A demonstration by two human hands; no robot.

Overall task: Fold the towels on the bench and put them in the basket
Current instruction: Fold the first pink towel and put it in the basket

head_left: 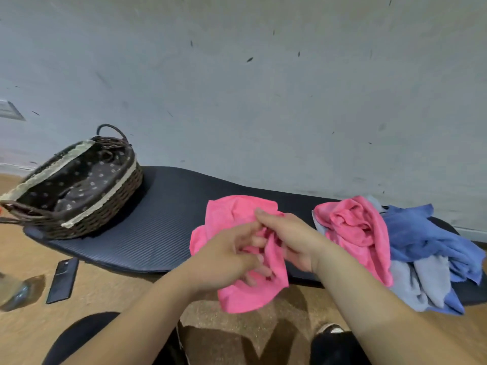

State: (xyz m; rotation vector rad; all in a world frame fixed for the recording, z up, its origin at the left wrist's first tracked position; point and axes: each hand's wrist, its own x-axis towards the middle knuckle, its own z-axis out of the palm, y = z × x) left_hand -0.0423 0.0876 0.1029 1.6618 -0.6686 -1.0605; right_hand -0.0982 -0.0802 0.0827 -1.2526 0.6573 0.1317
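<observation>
On a dark padded bench (163, 227), the towel folding looks barely begun.
The wicker basket (105, 204) at the bench's left end shows no towel inside. A heap of towels (411, 233) in pink, blue and grey lies unfolded at the right end. Between them, a crumpled pink towel (232, 214) hangs over the near edge, with the left hand (224, 262) and right hand (290, 235) both pinching its bunched cloth, fingers curled in.
</observation>
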